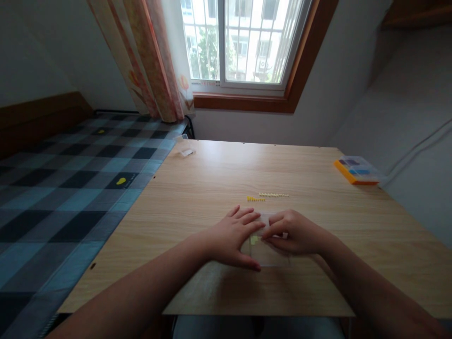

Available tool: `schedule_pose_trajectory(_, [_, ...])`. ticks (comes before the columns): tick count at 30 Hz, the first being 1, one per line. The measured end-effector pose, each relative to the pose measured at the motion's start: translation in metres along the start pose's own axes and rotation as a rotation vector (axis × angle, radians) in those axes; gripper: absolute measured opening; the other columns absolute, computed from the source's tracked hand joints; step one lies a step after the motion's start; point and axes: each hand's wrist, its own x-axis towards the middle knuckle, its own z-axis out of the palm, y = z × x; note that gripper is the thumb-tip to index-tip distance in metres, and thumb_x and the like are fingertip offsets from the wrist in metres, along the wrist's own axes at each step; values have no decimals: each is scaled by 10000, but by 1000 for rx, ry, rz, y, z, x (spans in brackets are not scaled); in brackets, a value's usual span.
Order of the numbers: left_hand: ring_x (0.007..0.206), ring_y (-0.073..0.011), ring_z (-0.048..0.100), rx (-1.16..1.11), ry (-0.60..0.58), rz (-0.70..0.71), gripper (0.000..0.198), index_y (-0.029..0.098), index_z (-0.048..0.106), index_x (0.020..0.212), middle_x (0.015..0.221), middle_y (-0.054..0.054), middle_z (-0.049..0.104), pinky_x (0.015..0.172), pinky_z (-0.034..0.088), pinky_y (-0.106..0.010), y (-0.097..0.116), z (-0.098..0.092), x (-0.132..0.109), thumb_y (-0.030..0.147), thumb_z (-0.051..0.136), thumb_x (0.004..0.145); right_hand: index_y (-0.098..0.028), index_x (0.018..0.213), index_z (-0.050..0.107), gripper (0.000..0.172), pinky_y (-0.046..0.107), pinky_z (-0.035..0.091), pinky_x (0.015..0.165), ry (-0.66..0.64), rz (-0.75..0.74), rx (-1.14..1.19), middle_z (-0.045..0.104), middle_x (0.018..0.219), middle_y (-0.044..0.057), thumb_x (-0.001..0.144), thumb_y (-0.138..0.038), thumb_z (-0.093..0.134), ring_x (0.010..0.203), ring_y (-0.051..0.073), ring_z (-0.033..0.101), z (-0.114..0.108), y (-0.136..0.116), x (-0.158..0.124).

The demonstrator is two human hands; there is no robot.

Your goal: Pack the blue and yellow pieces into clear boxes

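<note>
A clear, flat square plate (270, 258) lies on the table between my hands, with a few pale yellow pieces (254, 240) on its left part. My left hand (235, 238) rests along the plate's left edge, its fingers spread. Over the plate, my right hand (294, 233) has thumb and fingertips pinched together beside the yellow pieces; whatever is between them is too small to name. Just beyond the plate lie a short row of small yellow pieces (256, 199) and a longer row of cream pieces (274, 195).
A clear open plastic box (184, 146) stands at the table's far left corner. Near the right edge sits an orange case with a clear lid (356, 171). A checked bed (77, 188) borders the wooden table (176, 202) on the left, and a window is behind.
</note>
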Motion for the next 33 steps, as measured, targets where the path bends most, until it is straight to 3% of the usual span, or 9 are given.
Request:
schedule_pose_trajectory(11, [1527, -423, 290, -10, -4, 4, 1013, 213, 414, 1563, 1644, -190, 363, 1251, 123, -632, -1, 0, 1, 758, 698, 758, -203, 692, 691, 225, 260, 357, 626, -70, -23, -151, 731, 806, 14, 874, -143, 574, 666, 124, 594, 11, -9, 6])
schedule_pose_trajectory(33, [1524, -423, 295, -15, 17, 21, 998, 219, 428, 1549, 1633, -181, 387, 1255, 116, -624, -2, 1, 1, 754, 707, 754, -205, 700, 691, 198, 266, 344, 623, -91, -2, -192, 742, 825, 7, 858, -131, 597, 671, 127, 603, 11, -10, 7])
